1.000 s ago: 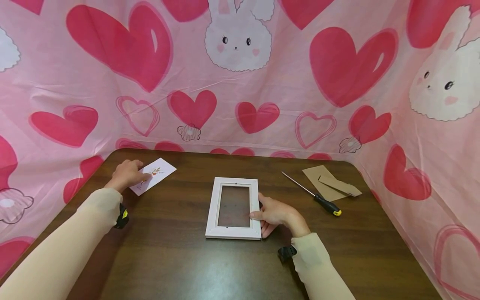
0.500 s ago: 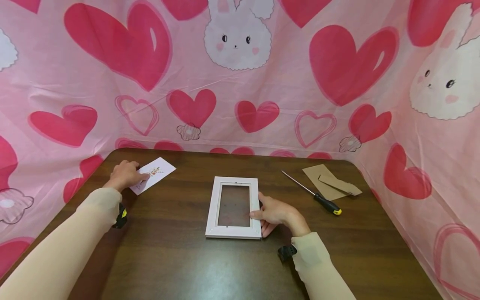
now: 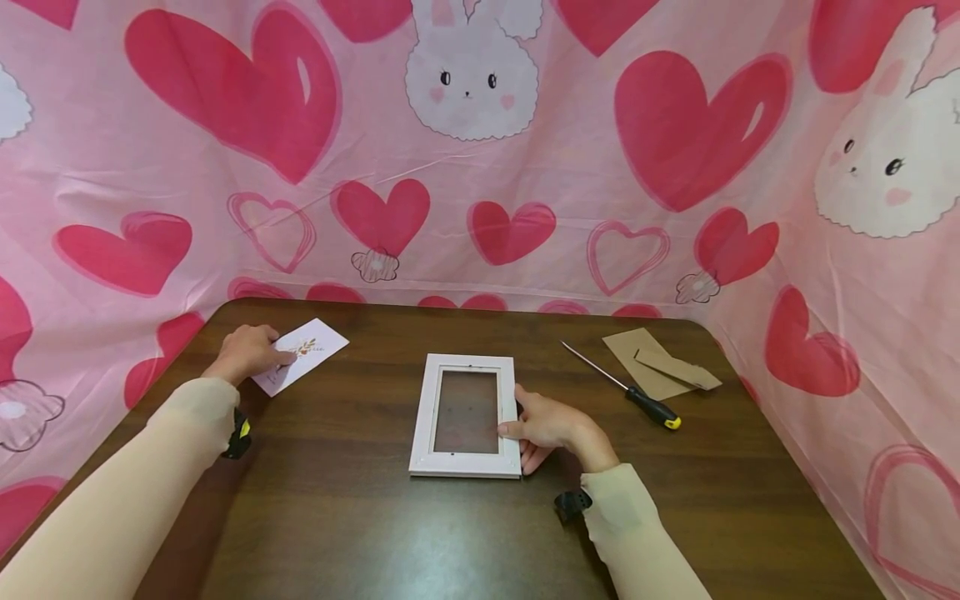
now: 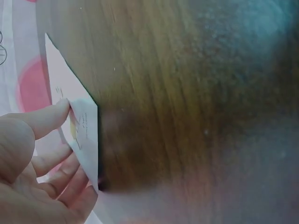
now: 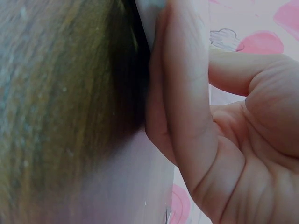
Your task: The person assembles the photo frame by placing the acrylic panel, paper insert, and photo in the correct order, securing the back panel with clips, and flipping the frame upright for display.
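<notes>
Left hand (image 3: 246, 352): pinching the card, thumb on the printed face and fingers tucked under the edge, so basically no gap beyond the paper itself.
Card (image 3: 309, 350): white, bit of floral print plus lettering too small for me to read, over at the far left corner of the counter (image 3: 337, 450).
Right hand (image 3: 551, 423): got a grip on the frame, thumb over the inner part of its right side, other fingers curled round the outer edge and partly hidden.
Frame (image 3: 465, 464): white, flat in the middle of the counter, well apart from the card, dark wood showing in its opening, little dark spots at top and bottom of the rim.
Screwdriver (image 3: 651, 407): black handle, yellow end, lying to the right of my right hand, tip pointing away from me.
Cardboard (image 3: 630, 343): brown piece with a narrower strip on top, just beyond the screwdriver.
</notes>
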